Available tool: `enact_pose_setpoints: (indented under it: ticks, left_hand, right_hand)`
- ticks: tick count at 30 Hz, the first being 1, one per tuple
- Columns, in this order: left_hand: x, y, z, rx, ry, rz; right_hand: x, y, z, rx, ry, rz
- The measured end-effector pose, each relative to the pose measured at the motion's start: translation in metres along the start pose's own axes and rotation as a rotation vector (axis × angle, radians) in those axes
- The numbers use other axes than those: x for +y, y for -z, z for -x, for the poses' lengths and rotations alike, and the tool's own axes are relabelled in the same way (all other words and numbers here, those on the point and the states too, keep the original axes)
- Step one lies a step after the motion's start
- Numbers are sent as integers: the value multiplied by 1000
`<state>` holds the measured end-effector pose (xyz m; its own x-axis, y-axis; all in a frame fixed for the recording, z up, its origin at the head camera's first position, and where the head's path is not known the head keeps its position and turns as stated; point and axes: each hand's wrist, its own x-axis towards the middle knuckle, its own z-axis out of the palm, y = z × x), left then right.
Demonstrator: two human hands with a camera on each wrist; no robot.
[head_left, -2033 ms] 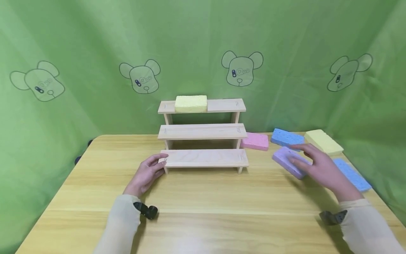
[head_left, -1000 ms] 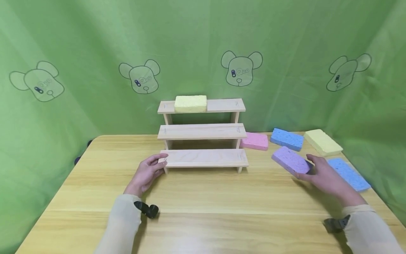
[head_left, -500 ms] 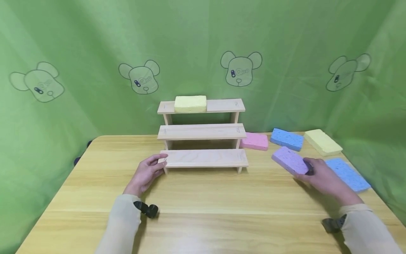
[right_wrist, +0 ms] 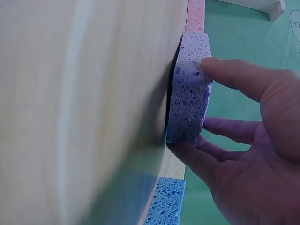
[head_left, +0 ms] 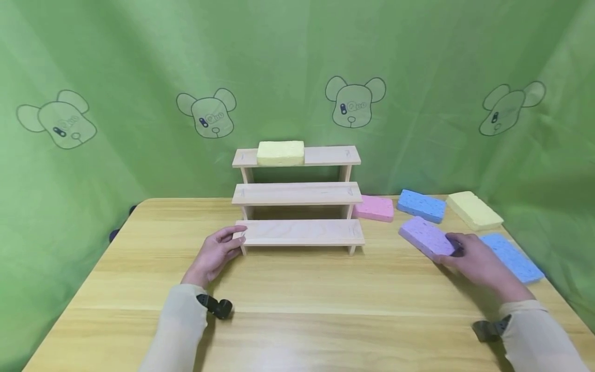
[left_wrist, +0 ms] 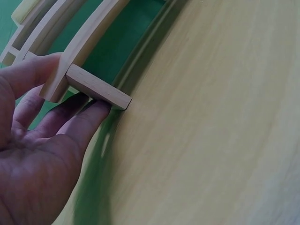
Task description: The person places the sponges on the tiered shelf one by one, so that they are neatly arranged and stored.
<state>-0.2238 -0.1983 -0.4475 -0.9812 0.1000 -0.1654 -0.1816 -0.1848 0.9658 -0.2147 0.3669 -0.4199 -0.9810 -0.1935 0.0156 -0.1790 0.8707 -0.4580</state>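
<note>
The left hand (head_left: pixel 214 258) is gripping the wooden rack (head_left: pixel 297 194) at its lower left end; the right hand (head_left: pixel 476 261) is pinching the purple sponge (head_left: pixel 424 235) toward the right side of the table (head_left: pixel 297 294).

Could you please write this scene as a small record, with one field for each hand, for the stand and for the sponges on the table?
Left hand: holds pale wooden three-tier stand at left end of lowest tier
Right hand: fingers pinch right end of purple rectangular sponge
Stand: yellow rectangular sponge on top tier
Table sponges, right of stand: pink rectangular sponge; far blue rectangular sponge; near blue rectangular sponge; second yellow rectangular sponge
</note>
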Motion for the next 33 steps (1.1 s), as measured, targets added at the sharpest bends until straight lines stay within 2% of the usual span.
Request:
enact_pose_setpoints:
  ticks: [11, 22, 33]
  left_hand:
    - [0, 1, -1, 9, -1, 17]
    - [2, -3, 0, 24, 20, -12]
    - [0, -1, 0, 17, 15, -13]
  right_hand:
    - [-4, 9, 6, 19, 3, 4]
    - [-15, 14, 7, 76, 32, 18]
    - [-14, 20, 8, 112, 44, -32]
